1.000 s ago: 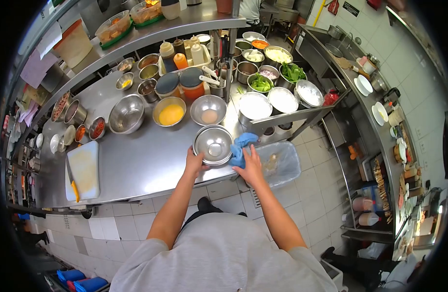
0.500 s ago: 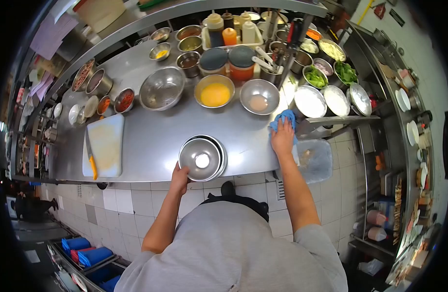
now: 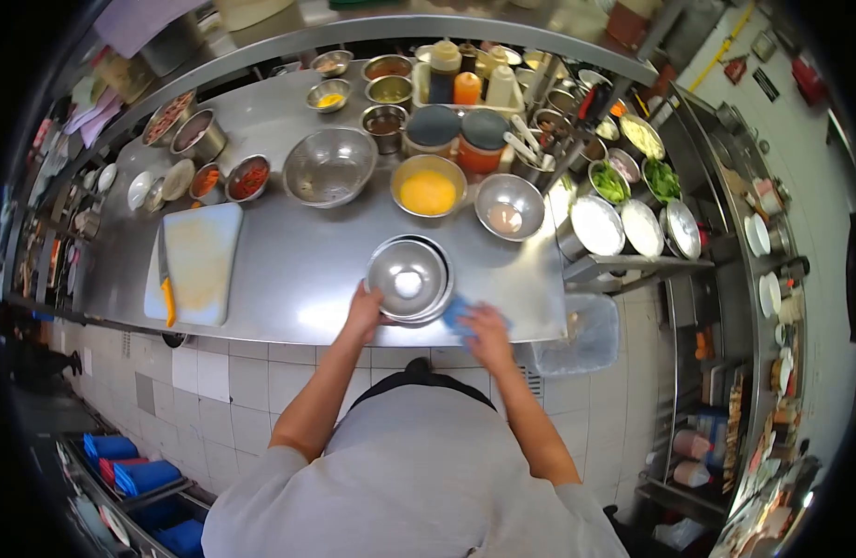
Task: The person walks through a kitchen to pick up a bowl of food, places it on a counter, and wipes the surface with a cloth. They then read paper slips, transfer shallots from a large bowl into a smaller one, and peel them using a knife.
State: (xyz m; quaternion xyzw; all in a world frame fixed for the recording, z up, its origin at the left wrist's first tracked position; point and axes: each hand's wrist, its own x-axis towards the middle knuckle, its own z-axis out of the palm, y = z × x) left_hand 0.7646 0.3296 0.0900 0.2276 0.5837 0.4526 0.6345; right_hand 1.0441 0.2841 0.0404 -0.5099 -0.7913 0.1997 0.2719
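My left hand (image 3: pixel 364 313) grips the near left rim of a stack of metal bowls (image 3: pixel 407 277) at the front of the steel counter (image 3: pixel 288 265). Just right of the bowls, my right hand (image 3: pixel 487 332) is closed on a blue cloth (image 3: pixel 459 318), pressed near the counter's front edge and blurred by motion. Behind them stand a bowl of yellow liquid (image 3: pixel 428 189) and a metal bowl with a little pale content (image 3: pixel 508 208).
A white cutting board (image 3: pixel 205 260) with a yellow-handled knife (image 3: pixel 168 299) lies at the left. A large metal bowl (image 3: pixel 329 169) and lidded containers (image 3: pixel 482 141) stand farther back. A clear plastic bin (image 3: pixel 591 337) is below the counter's right end.
My right hand has moved left and toward me with the blue cloth, from the counter's right end to beside the bowls. My left hand still holds the bowls. The view has shifted.
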